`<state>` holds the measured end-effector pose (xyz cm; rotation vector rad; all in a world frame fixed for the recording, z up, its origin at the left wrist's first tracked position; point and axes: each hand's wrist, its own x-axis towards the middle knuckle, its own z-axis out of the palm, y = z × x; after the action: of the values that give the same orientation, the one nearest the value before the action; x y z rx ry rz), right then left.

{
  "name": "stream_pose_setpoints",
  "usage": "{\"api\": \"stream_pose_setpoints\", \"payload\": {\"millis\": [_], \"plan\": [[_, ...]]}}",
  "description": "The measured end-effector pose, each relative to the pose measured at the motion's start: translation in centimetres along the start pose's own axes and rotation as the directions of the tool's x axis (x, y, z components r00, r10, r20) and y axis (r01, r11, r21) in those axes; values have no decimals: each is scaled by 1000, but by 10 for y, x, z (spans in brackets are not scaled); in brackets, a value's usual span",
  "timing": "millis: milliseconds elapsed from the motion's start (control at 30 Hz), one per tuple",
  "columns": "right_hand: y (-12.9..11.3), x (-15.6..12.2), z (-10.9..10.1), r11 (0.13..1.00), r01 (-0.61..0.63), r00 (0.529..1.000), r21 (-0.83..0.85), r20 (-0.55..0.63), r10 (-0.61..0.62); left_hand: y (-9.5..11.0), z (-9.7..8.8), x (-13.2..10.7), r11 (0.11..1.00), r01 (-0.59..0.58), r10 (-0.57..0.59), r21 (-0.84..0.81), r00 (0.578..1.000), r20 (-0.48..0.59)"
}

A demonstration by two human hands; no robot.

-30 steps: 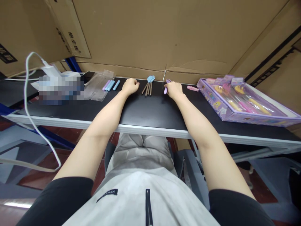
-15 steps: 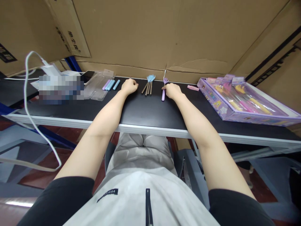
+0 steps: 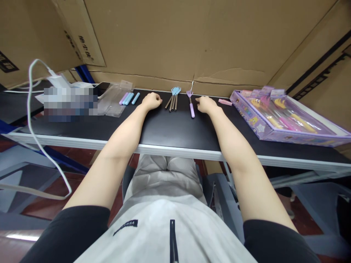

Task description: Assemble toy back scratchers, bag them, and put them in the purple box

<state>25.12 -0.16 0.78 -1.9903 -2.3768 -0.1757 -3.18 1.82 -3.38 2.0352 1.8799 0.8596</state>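
A purple back scratcher (image 3: 192,110) lies on the black table, its small claw pointing away from me and its handle towards me. Just to its right, my right hand (image 3: 207,105) rests apart from it with the index finger out, the others bent and nothing held. My left hand (image 3: 151,102) rests loosely curled on the table, and nothing shows in its fingers. Between the hands lie several thin metal rods with light blue claw heads (image 3: 174,98). Left of my left hand are light blue handles (image 3: 135,98) and a purple handle (image 3: 123,98).
A purple display box (image 3: 296,137) of packaged back scratchers stands at the right, with a pink strip (image 3: 225,102) beside it. Clear plastic bags (image 3: 112,104), a phone (image 3: 102,87) and a white cable (image 3: 30,106) are at the left. Cardboard (image 3: 164,40) walls the back.
My right hand has let go of the purple back scratcher and moved a little to the right. The scratcher has turned slightly, its claw now further left. My left hand has hardly moved.
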Motion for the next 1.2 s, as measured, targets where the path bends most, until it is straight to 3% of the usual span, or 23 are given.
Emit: {"api": "stream_pose_setpoints", "payload": {"millis": [167,1200], "plan": [[14,9,7,999,-9,992,49,128,2,3,-2,-1,994,9,-14,109,999,44],[9,11,11,1000,13,991,-10,130,-12,15,-6,-9,964,-24,-4,263,995,103]]}}
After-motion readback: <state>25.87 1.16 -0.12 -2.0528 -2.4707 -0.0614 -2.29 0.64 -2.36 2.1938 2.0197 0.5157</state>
